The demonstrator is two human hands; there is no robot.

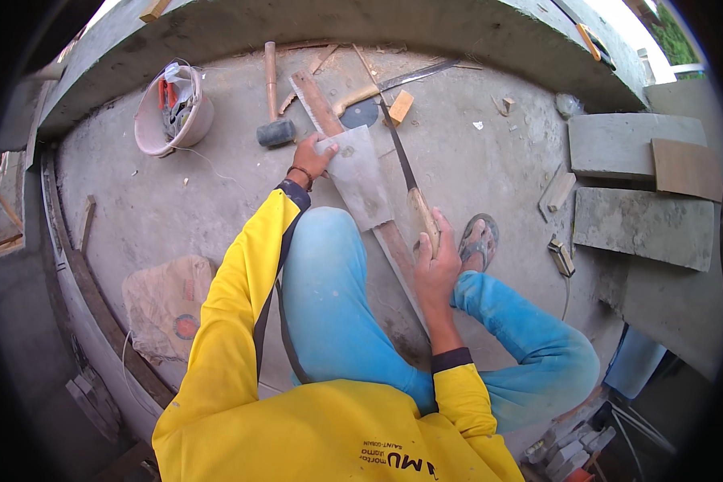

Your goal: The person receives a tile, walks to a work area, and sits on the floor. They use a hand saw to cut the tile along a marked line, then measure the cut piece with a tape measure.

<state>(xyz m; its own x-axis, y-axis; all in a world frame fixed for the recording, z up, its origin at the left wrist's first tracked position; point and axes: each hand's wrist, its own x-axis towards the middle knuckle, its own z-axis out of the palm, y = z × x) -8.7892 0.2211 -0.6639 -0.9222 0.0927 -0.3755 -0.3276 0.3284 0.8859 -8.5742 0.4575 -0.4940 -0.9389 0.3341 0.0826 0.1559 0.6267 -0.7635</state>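
Note:
My left hand [312, 159] grips the left edge of a flat grey sheet [357, 177], its thumb on top. The sheet lies across a long worn wooden plank [317, 100], which shows beyond it at both ends. My right hand [437, 261] is closed round the wooden handle of a handsaw [405, 157]. The saw's dark, narrow blade points away from me, just right of the sheet and apart from it. Beyond the sheet lie a rubber mallet [276, 133], a dark round disc [360, 114], a second long blade with a wooden handle [357, 98] and a wood block [399, 107].
A pinkish bucket [142, 128] with tools stands at the far left. A flattened paper sack [165, 309] lies left of my knee. Grey blocks [643, 225] and a brown board [687, 169] are at the right. A low concrete wall [426, 36] curves along the back.

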